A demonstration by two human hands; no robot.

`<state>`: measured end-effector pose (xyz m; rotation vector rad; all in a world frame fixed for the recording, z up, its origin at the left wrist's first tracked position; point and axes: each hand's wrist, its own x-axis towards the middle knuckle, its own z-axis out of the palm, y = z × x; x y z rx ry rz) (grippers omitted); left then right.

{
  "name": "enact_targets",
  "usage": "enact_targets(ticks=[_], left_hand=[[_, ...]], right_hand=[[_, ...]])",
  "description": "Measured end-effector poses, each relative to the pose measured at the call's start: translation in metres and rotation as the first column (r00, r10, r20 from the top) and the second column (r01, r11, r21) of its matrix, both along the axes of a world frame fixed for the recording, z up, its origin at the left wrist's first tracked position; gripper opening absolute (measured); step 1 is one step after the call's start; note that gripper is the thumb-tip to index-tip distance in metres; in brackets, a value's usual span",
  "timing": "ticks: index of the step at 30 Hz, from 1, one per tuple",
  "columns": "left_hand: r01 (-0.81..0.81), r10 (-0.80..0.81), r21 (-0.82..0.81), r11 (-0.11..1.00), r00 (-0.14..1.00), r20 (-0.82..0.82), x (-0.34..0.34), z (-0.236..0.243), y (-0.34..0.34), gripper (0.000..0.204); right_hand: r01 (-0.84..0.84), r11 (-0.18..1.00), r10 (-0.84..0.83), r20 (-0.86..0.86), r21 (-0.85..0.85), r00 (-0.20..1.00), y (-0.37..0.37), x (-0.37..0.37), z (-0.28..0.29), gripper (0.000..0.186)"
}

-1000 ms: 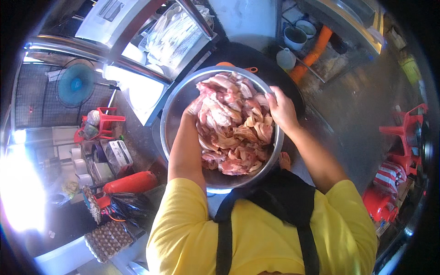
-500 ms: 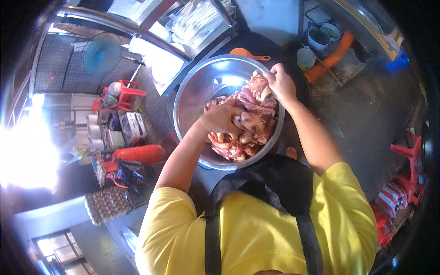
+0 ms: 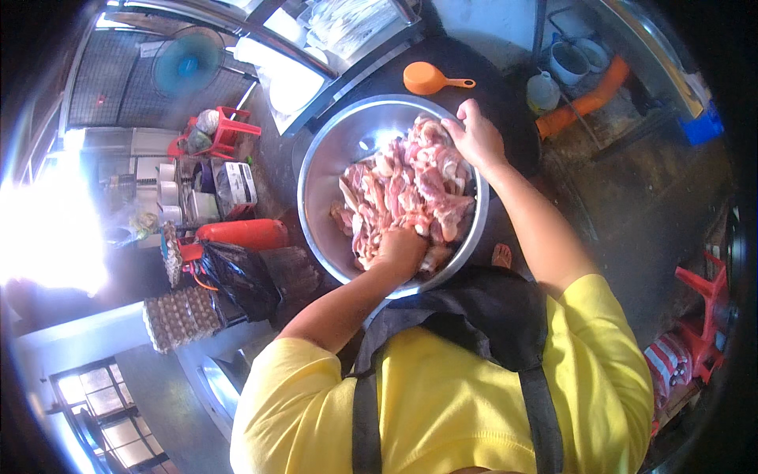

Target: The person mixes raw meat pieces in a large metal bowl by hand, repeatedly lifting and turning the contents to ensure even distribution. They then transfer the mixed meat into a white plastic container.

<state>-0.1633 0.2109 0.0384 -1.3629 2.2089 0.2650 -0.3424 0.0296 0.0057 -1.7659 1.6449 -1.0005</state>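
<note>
A wide metal bowl (image 3: pixel 320 170) stands in front of me, holding a heap of raw meat pieces (image 3: pixel 410 186), pink and pale. My left hand (image 3: pixel 397 249) is sunk into the near part of the heap, its fingers curled down among the pieces and mostly hidden by them. At the far right of the bowl, my right hand (image 3: pixel 480 142) grips the rim, thumb toward the inside and a finger lifted. Just beyond the bowl lies an orange measuring scoop (image 3: pixel 425 78) with a handle, apart from both hands.
The bowl rests on a dark round surface. To the left are a red gas cylinder (image 3: pixel 245 234), a black plastic bag (image 3: pixel 237 276), egg trays (image 3: pixel 181 316) and a red stool (image 3: pixel 233 130). Buckets (image 3: pixel 568 63) and an orange pipe (image 3: pixel 588 107) lie far right. Another red stool (image 3: pixel 703 300) stands at right.
My left hand has moved from the middle of the heap toward the near side. The meat has spread leftward in the bowl. My right hand stays at the rim; the scoop shows more fully.
</note>
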Motion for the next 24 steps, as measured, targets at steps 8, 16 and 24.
enact_targets(ticks=[8, 16, 24], left_hand=[[-0.263, 0.257, -0.098, 0.96, 0.964, -0.066, -0.041, 0.005, -0.034, 0.025], [-0.417, 0.501, 0.346, 0.84, 0.355, -0.789, 0.055, 0.042, -0.085, 0.021], [-0.124, 0.897, 0.974, 0.19, -0.38, -0.224, 0.157, -0.026, -0.222, 0.061]], right_hand=[[0.166, 0.982, -0.175, 0.095, 0.095, 0.98, 0.041, -0.012, -0.009, 0.035], [0.227, 0.973, -0.229, 0.151, 0.025, 0.962, 0.069, -0.005, -0.003, 0.036], [0.135, 0.99, -0.136, 0.041, 0.029, 0.99, 0.042, -0.009, 0.013, 0.038]])
